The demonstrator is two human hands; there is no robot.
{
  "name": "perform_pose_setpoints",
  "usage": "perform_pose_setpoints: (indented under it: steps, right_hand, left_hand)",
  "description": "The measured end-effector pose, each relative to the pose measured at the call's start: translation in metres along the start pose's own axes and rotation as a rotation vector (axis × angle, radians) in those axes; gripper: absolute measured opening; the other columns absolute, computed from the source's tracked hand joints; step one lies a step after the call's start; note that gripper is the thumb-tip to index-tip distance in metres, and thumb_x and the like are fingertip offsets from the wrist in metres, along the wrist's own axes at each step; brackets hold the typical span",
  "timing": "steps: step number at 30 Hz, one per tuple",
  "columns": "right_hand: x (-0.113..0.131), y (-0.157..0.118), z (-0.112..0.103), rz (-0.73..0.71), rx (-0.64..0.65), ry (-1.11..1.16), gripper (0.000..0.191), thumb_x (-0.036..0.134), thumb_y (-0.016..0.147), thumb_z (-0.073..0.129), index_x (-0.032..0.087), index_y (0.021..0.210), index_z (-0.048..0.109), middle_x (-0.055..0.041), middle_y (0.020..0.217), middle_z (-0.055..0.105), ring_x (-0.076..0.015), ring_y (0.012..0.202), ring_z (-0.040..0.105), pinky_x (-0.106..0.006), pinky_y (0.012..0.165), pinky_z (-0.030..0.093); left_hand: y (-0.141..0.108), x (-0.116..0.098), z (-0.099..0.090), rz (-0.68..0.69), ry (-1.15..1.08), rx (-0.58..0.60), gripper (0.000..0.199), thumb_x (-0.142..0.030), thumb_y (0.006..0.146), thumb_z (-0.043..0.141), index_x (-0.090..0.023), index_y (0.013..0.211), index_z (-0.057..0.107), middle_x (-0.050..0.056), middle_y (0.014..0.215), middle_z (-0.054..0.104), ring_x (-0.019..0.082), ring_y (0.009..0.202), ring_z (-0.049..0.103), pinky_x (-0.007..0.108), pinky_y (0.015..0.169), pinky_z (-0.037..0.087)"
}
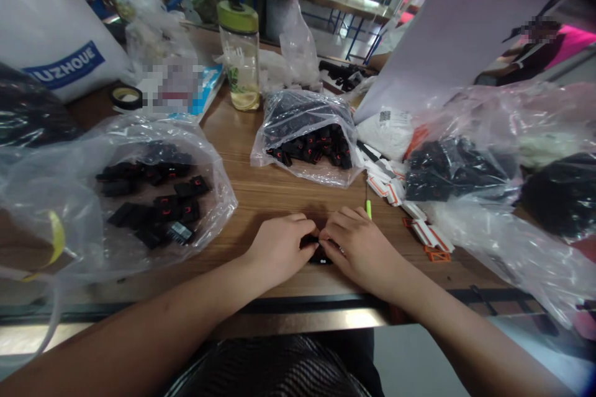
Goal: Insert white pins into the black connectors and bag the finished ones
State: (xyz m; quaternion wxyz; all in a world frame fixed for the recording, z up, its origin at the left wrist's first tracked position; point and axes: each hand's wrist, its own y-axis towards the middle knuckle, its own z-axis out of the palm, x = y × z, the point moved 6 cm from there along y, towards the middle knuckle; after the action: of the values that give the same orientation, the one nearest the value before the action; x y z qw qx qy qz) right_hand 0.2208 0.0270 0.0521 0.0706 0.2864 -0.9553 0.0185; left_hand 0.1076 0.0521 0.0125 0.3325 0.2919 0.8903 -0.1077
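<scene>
One wood-grain table (233, 150). Clear left bag (60, 180) on it, black parts inside; smaller middle bag (307, 115), more of the same, mouth toward wearer. Right hand (356, 245) and left hand (282, 245) meet near the front edge, fingers of both closed on a small black part (321, 256) between them, mostly hidden. Can't tell if it touches the table. Green handle (369, 209) just beyond right fingers.

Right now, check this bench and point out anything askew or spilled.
Untidy: the white-and-orange pieces lie loose right of the right hand, overlapping at differing angles. I see no plain spill; the black parts at left lie in a clear bag. The dark part between right hand and left hand is mostly hidden.
</scene>
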Motion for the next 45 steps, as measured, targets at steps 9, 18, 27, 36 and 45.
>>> perform_pose_setpoints:
  steps: [9,18,27,36,45]
  right_hand:
    - [0.003,-0.009,-0.005,-0.042,-0.121,0.031,0.018,0.019,0.095,0.057,0.019,0.087,0.073,-0.0027,0.08,0.071,-0.0191,0.078,0.057,-0.035,0.083,0.034]
    - [-0.014,0.009,-0.015,-0.074,-0.047,0.147,0.021,0.02,0.092,0.056,0.019,0.081,0.074,-0.0034,0.079,0.069,-0.0169,0.079,0.061,-0.03,0.075,0.041]
    - [-0.106,0.115,-0.019,0.507,-0.102,-0.066,0.029,0.036,0.084,0.058,0.015,0.091,0.077,-0.0142,0.09,0.075,-0.0264,0.085,0.068,-0.033,0.074,0.047]
    - [-0.119,0.118,-0.008,0.521,-0.105,0.159,0.013,0.021,0.074,0.064,0.015,0.071,0.074,-0.0103,0.072,0.073,-0.0232,0.071,0.068,-0.032,0.068,0.049]
    - [-0.082,0.055,0.001,0.333,-0.139,1.139,0.027,0.041,0.078,0.073,0.019,0.093,0.07,0.0013,0.062,0.066,-0.0099,0.05,0.057,-0.022,0.046,0.047]
  left_hand:
    - [0.0,0.002,0.0,-0.012,-0.032,-0.008,0.008,-0.023,0.084,0.069,-0.023,0.091,0.073,-0.001,0.09,0.07,0.02,0.084,0.066,0.034,0.075,0.049]
    - [-0.001,0.002,0.0,0.009,-0.055,-0.015,0.012,-0.02,0.082,0.067,-0.024,0.092,0.072,-0.001,0.09,0.07,0.019,0.082,0.066,0.032,0.073,0.048]
    - [-0.004,-0.001,0.002,0.068,-0.06,-0.041,0.013,-0.019,0.078,0.064,-0.024,0.09,0.07,-0.001,0.086,0.068,0.016,0.069,0.06,0.03,0.064,0.045]
    - [-0.007,-0.006,-0.006,0.104,-0.145,-0.018,0.03,-0.019,0.073,0.063,-0.023,0.103,0.067,0.001,0.09,0.07,0.018,0.073,0.062,0.032,0.067,0.048]
    - [0.0,0.016,-0.022,-0.061,-0.589,-0.36,0.023,-0.038,0.093,0.06,-0.021,0.106,0.068,0.003,0.089,0.072,0.015,0.074,0.066,0.028,0.065,0.053]
